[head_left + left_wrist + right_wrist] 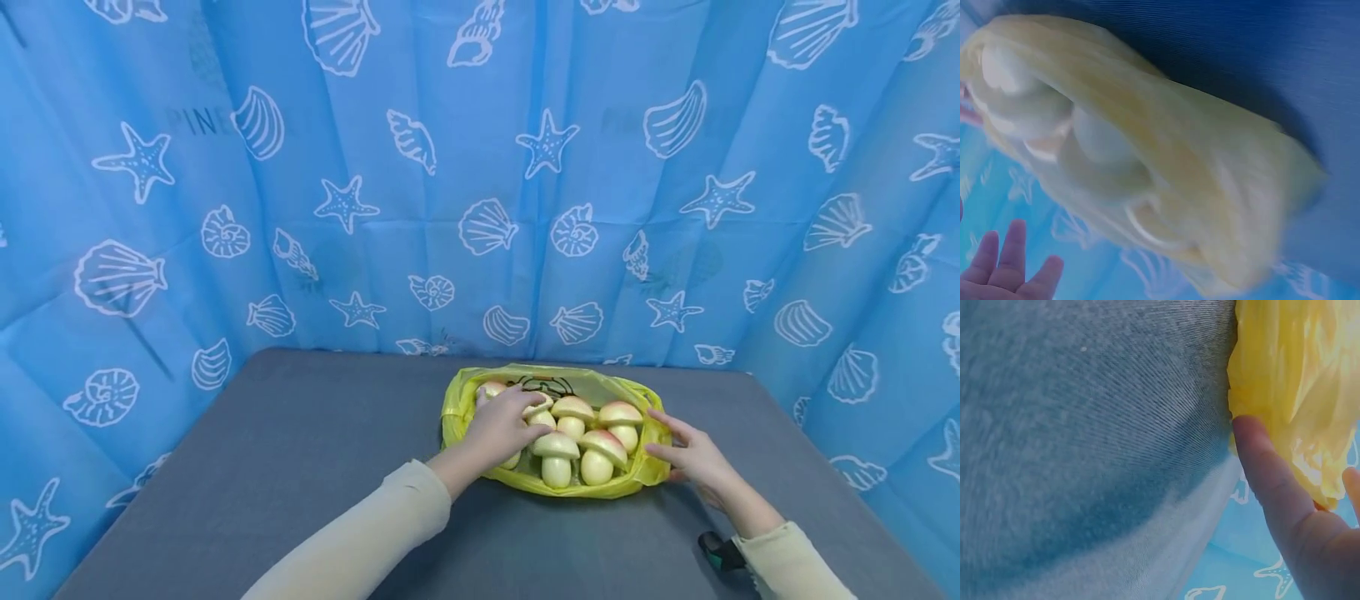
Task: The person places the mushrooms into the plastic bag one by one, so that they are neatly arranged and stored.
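Observation:
A yellow plastic bag point(592, 488) lies with its mouth rolled wide, holding several pale toy mushrooms with pinkish caps. One mushroom point(557, 473) stands at its near side, and another mushroom point(621, 415) at the right end. My left hand point(498, 427) reaches over the bag's left part, fingers spread above the caps and partly hiding them. In the left wrist view the fingers point(1012, 253) are straight and apart, with nothing between them. At the bag's right end, the extended fingers of my right hand point(701, 462) touch the yellow plastic; the right wrist view shows a straight finger point(1272, 481) against it.
The bag sits toward the back of a grey cloth-covered table point(315, 467). A blue curtain point(450, 183) printed with white shells and starfish hangs behind and around it. A small black and green object point(722, 552) lies by the right sleeve.

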A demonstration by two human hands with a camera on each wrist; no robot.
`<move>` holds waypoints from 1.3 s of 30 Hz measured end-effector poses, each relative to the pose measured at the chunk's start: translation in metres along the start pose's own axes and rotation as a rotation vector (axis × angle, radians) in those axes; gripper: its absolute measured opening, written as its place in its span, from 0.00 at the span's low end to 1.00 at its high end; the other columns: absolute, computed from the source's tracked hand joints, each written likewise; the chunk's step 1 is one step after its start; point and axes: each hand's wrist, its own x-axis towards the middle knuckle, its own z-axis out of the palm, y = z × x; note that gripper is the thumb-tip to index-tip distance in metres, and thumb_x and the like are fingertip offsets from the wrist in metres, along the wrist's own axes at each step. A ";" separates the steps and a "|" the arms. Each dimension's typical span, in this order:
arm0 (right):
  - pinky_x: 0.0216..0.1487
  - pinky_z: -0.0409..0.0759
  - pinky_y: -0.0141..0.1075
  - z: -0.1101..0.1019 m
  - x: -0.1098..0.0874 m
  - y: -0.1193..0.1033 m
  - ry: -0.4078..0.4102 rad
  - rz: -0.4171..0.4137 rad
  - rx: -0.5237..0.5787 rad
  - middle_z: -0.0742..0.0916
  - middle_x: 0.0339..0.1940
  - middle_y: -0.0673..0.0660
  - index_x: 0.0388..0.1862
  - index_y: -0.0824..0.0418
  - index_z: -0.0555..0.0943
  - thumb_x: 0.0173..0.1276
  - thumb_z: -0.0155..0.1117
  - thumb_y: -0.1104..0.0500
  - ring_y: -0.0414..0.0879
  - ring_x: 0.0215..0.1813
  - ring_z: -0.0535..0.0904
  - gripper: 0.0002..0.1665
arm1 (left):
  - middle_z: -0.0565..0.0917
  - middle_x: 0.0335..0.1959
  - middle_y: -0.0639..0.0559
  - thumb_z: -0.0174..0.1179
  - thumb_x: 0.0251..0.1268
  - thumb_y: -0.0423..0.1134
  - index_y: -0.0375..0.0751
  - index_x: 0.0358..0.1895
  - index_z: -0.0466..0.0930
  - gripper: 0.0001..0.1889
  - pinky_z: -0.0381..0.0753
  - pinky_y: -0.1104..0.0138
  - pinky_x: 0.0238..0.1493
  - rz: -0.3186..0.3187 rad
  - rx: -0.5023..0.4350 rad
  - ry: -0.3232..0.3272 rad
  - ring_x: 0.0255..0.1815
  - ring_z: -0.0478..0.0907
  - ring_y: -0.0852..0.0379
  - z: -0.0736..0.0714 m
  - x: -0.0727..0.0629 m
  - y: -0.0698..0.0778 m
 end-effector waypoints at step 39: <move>0.54 0.38 0.81 -0.079 -0.014 -0.008 0.437 -0.309 -0.838 0.54 0.72 0.78 0.75 0.69 0.53 0.77 0.48 0.41 0.79 0.70 0.42 0.42 | 0.53 0.69 0.21 0.49 0.70 0.64 0.22 0.72 0.49 0.48 0.41 0.22 0.53 -0.417 0.247 0.251 0.69 0.41 0.20 -0.161 -0.171 -0.206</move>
